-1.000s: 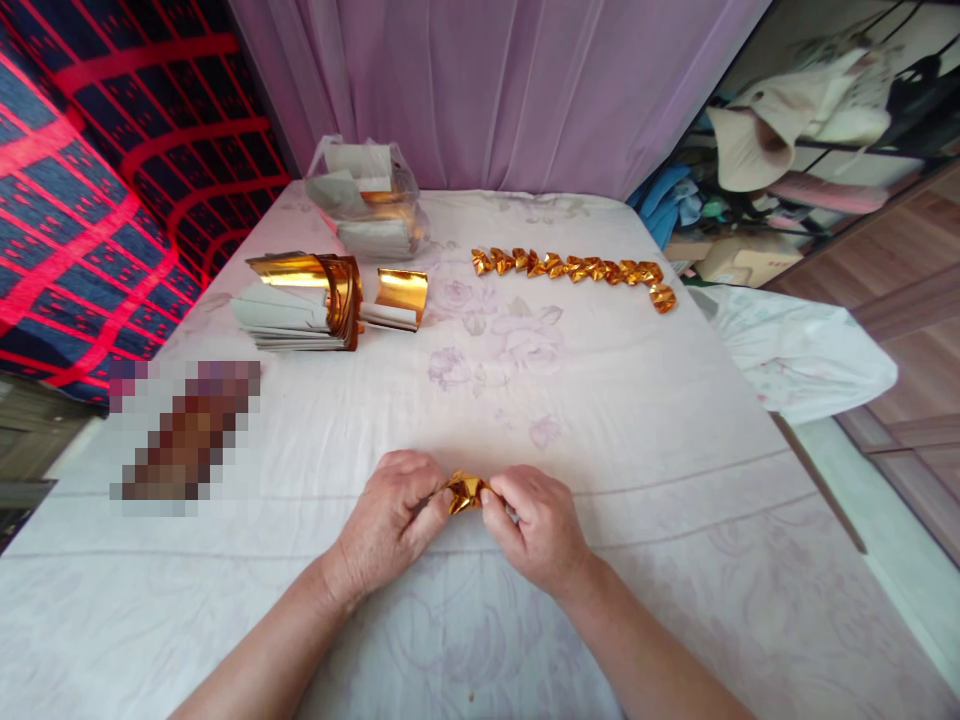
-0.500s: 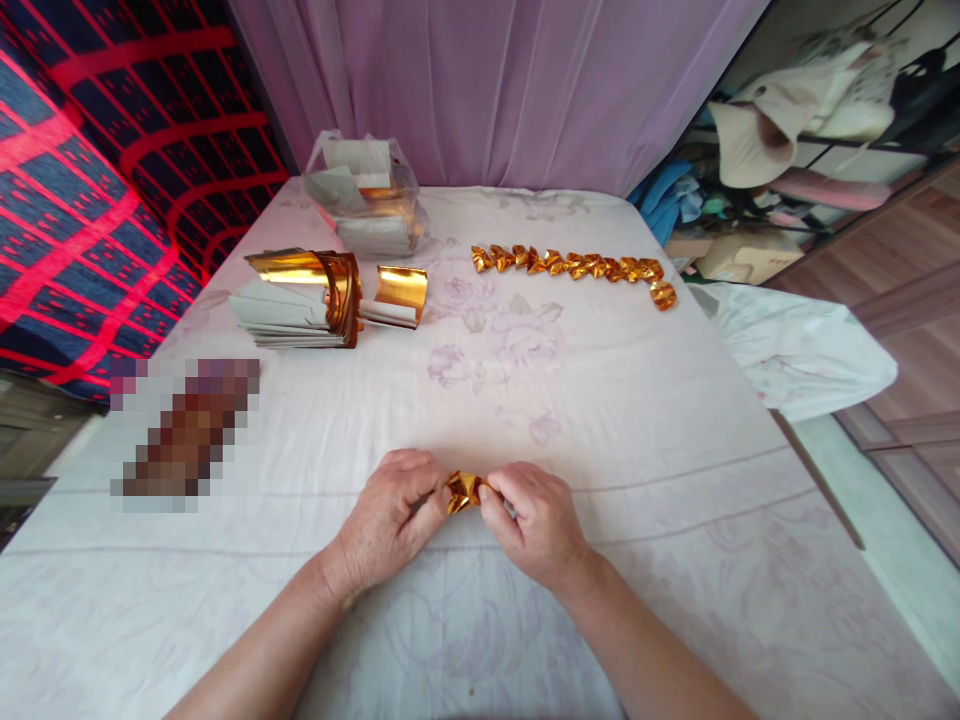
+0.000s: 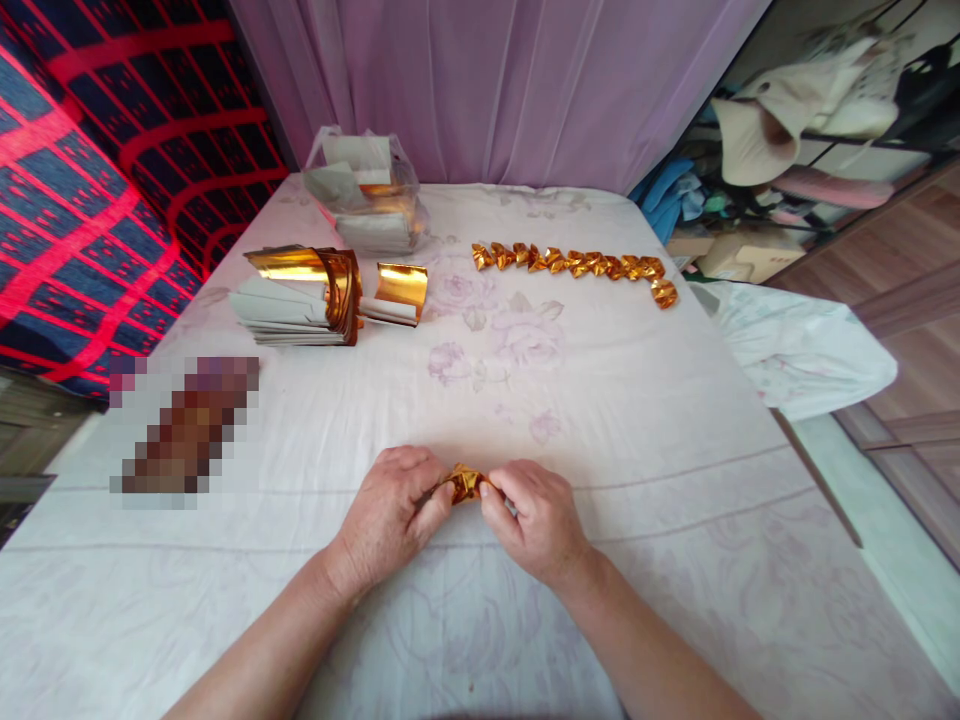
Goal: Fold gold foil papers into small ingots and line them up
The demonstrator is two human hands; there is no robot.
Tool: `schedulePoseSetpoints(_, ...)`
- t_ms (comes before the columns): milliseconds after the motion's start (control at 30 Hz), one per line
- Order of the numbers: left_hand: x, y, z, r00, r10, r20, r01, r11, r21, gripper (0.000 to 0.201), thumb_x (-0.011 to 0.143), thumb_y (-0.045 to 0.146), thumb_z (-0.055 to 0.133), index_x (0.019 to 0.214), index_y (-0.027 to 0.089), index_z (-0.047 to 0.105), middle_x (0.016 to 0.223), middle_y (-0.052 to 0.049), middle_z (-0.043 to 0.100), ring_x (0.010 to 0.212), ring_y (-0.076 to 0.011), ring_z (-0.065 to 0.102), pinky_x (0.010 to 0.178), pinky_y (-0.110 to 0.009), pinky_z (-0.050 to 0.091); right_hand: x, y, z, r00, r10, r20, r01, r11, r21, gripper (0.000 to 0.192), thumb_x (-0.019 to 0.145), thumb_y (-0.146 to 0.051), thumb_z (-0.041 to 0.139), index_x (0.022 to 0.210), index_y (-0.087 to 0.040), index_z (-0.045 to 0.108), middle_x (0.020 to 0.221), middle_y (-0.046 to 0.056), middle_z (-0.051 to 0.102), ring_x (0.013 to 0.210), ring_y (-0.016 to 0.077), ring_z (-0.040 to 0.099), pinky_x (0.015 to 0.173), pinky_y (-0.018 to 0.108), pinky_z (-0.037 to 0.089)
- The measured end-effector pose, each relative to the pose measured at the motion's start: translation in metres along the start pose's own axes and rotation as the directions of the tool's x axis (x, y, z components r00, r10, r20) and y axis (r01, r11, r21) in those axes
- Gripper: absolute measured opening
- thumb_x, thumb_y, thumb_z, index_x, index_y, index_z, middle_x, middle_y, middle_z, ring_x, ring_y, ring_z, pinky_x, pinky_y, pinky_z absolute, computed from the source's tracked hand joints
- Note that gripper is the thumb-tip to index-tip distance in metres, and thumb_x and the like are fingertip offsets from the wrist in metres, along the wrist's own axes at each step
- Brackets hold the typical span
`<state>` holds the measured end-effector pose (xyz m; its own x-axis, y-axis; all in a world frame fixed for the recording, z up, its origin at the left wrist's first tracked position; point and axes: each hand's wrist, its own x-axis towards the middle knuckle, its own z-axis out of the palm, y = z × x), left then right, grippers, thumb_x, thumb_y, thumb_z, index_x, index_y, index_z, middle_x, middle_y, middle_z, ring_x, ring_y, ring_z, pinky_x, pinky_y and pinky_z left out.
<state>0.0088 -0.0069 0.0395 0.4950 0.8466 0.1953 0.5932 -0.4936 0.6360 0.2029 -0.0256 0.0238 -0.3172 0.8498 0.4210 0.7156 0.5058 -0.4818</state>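
Observation:
A small folded piece of gold foil paper (image 3: 466, 483) is held between my hands near the front of the cloth-covered table (image 3: 480, 400). My left hand (image 3: 397, 510) pinches its left end with thumb and fingers. At its right end, my right hand (image 3: 534, 518) pinches in the same way. The ends of the piece are hidden by my fingertips. Farther back on the right lies a row of folded gold foil pieces (image 3: 574, 262), with one piece (image 3: 664, 293) just in front of the row's right end.
A fanned stack of gold foil sheets (image 3: 289, 310) lies at the back left, a curled sheet (image 3: 401, 285) beside it. Behind stands a clear plastic bag (image 3: 367, 195) of more sheets. A blurred-out patch (image 3: 187, 430) covers something on the left. Shelves with hats (image 3: 761, 125) stand at right.
The gold foil piece has turned slightly between my fingertips and shows a different, slightly flatter outline. My hands have hardly moved.

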Motion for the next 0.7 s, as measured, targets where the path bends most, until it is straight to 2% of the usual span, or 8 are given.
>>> schedulePoseSetpoints(100,0.0000,0.0000,0.0001,1.000,-0.007,-0.003,0.007,1.000,0.029,0.031,0.095,0.023,0.042,0.065,0.019,0.051,0.061,0.001,0.050,0.061,-0.0145,0.048,0.061,-0.029,0.035,0.0005,-0.0009,0.0001,1.000,-0.007,0.002,0.007,1.000,0.004,0.029,0.092,-0.017,0.043,0.065,-0.022,0.050,0.057,-0.001,0.054,0.055,0.0128,0.048,0.058,0.028,0.033)
schedulePoseSetpoints(267,0.0004,0.0033,-0.0026,0.998,0.037,0.043,-0.030,0.988,-0.152,0.032,0.098,0.024,0.038,0.068,0.019,0.049,0.062,0.001,0.048,0.063,-0.0142,0.047,0.062,-0.028,0.037,0.0015,-0.0010,-0.0006,1.000,0.001,-0.022,-0.001,0.999,0.039,0.028,0.092,-0.017,0.043,0.065,-0.021,0.048,0.056,-0.002,0.052,0.055,0.0126,0.048,0.058,0.027,0.032)
schedulePoseSetpoints(367,0.0005,0.0038,-0.0042,0.998,0.036,0.046,-0.025,0.975,-0.222,0.032,0.099,0.025,0.038,0.070,0.019,0.051,0.064,0.001,0.050,0.063,-0.0140,0.048,0.063,-0.027,0.038,0.0024,-0.0021,-0.0023,0.998,0.061,0.004,-0.061,0.984,0.166,0.028,0.091,-0.018,0.043,0.063,-0.022,0.043,0.055,-0.004,0.047,0.052,0.0109,0.045,0.055,0.025,0.031)
schedulePoseSetpoints(500,0.0009,0.0035,-0.0056,0.998,0.020,0.056,-0.004,0.964,-0.265,0.031,0.099,0.025,0.039,0.072,0.019,0.053,0.066,0.000,0.053,0.064,-0.0138,0.049,0.063,-0.027,0.039,0.0034,-0.0040,-0.0049,0.988,0.141,0.070,-0.157,0.921,0.357,0.030,0.090,-0.021,0.044,0.061,-0.022,0.036,0.053,-0.006,0.039,0.049,0.0090,0.039,0.051,0.023,0.029)
schedulePoseSetpoints(700,0.0010,0.0038,-0.0047,0.997,0.011,0.073,0.011,0.954,-0.299,0.031,0.098,0.025,0.039,0.071,0.019,0.052,0.067,0.000,0.053,0.064,-0.0132,0.049,0.064,-0.027,0.040,0.0026,-0.0049,-0.0061,0.974,0.161,0.158,-0.219,0.851,0.477,0.030,0.090,-0.024,0.043,0.061,-0.022,0.036,0.055,-0.006,0.038,0.050,0.0086,0.039,0.051,0.023,0.029)
